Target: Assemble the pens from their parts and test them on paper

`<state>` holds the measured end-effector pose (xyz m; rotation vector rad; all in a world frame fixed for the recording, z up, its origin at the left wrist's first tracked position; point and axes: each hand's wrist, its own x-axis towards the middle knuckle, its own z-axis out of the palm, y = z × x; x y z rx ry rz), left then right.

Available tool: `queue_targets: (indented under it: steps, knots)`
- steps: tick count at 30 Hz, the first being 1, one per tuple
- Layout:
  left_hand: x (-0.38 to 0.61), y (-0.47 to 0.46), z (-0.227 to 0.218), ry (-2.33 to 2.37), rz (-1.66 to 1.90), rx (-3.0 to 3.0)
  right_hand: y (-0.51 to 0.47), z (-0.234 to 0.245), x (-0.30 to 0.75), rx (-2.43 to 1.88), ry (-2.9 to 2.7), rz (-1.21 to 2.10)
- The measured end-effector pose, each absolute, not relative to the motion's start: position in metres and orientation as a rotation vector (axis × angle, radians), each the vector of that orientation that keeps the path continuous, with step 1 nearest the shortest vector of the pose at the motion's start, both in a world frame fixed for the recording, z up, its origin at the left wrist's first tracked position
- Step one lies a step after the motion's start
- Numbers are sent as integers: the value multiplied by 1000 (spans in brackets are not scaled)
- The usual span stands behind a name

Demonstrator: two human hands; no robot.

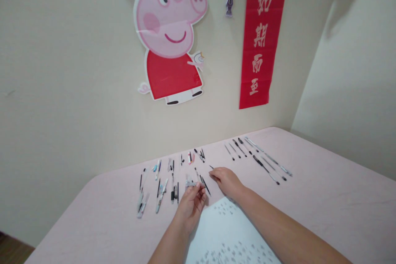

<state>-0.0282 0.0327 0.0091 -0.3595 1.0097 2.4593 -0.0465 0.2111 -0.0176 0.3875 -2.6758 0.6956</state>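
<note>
My left hand is palm up, its fingers closed on a clear pen barrel that lies sideways across the fingertips. My right hand is just to the right, fingers pinched together near the cloth. A thin dark pen piece sticks out at its fingertips; the rest is hidden. Close to my left hand, a black refill lies slanted among other pen parts. Further left, taken-apart pens lie in small groups, with a clear barrel and a black refill among them.
Several whole-looking pens lie in slanted rows at the right. The pink cloth covers the table up to the wall. A pale sheet with dark marks is between my forearms. A pig cutout and red banner hang behind.
</note>
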Motion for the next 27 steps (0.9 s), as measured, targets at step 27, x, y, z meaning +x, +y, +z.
queue_targets:
  steps: [27]
  knots:
    - [-29,31,5,997,2465,-341,207,0,-40,473,-2591,422]
